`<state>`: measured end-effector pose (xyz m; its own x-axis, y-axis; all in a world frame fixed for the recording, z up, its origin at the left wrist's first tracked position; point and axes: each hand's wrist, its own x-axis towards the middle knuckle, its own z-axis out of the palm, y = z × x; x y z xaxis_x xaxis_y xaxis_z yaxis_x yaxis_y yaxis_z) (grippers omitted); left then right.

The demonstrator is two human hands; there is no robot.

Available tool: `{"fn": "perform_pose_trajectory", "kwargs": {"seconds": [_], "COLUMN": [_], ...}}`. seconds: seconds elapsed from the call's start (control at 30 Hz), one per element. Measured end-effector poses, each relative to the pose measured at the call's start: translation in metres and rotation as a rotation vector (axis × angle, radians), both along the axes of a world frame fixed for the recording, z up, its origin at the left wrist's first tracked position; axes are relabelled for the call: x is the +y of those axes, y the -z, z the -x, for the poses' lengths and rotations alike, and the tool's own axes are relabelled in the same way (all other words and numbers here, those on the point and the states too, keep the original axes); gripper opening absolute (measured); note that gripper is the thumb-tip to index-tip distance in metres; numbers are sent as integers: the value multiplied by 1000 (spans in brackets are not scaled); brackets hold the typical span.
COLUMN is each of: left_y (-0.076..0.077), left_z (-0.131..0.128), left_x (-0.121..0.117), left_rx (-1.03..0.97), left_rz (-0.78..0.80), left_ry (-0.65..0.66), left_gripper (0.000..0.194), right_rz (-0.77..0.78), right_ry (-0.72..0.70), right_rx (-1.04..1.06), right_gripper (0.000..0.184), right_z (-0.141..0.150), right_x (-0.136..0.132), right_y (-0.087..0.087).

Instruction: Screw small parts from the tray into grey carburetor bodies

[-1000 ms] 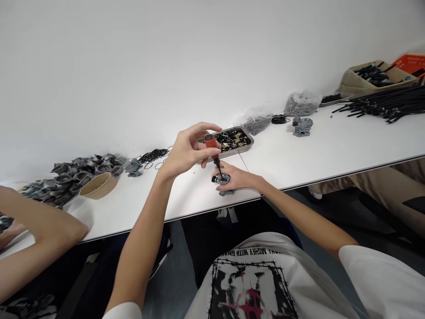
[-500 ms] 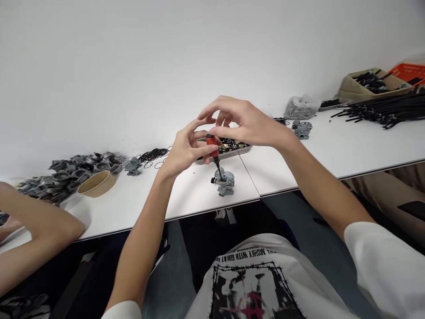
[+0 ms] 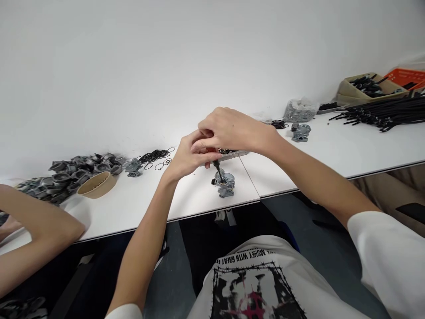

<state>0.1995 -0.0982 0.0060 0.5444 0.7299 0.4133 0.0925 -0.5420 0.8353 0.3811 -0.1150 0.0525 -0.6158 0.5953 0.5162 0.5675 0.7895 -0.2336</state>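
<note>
Both hands close together on the small red-handled screwdriver (image 3: 215, 160); the left hand (image 3: 187, 155) pinches the handle from the left with curled fingers, and the right hand (image 3: 229, 129) folds over the top, so that only a sliver of red and the dark shaft show; the tip stands tilted in the top opening of the small grey cast-metal carburettor body (image 3: 225, 183); that part sits free on the white tabletop (image 3: 299, 155), close to the near edge and just left of the seam between two boards; bare board lies to either side of it; the shallow metal tray (image 3: 237, 153) behind is mostly hidden by the hands; farther left lie loose black rubber rings (image 3: 154, 156), a brown paper bowl (image 3: 96, 184) and a heap of grey castings (image 3: 71, 170); another person's forearm (image 3: 36, 230) is cut off at the left edge.
</note>
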Motion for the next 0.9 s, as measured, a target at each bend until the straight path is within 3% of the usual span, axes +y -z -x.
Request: {"fn": "perform_pose_trajectory", "kwargs": {"seconds": [0.2, 0.3, 0.43, 0.5, 0.7, 0.83, 0.9], "left_y": [-3, -3, 2, 4, 3, 3, 4], "left_z": [10, 9, 2, 0, 8, 7, 3], "left_x": [4, 3, 2, 2, 7, 7, 6], "left_rx": [17, 20, 59, 25, -45, -28, -18], "left_rz": [1, 7, 33, 49, 77, 77, 70], "left_ry": [67, 74, 70, 58, 86, 123, 108], "left_gripper": [48, 48, 45, 43, 51, 53, 50], "right_rz": [114, 108, 59, 40, 85, 77, 51], "right_ry": [-262, -166, 3, -5, -252, -140, -54], "right_rx": [-100, -94, -41, -18, -113, -116, -80], "right_gripper": [13, 8, 24, 23, 15, 9, 21], "right_z": [-18, -16, -3, -3, -22, -18, -11], "right_x": [0, 4, 6, 5, 4, 10, 11], "right_y": [-11, -7, 2, 1, -14, -9, -3]}}
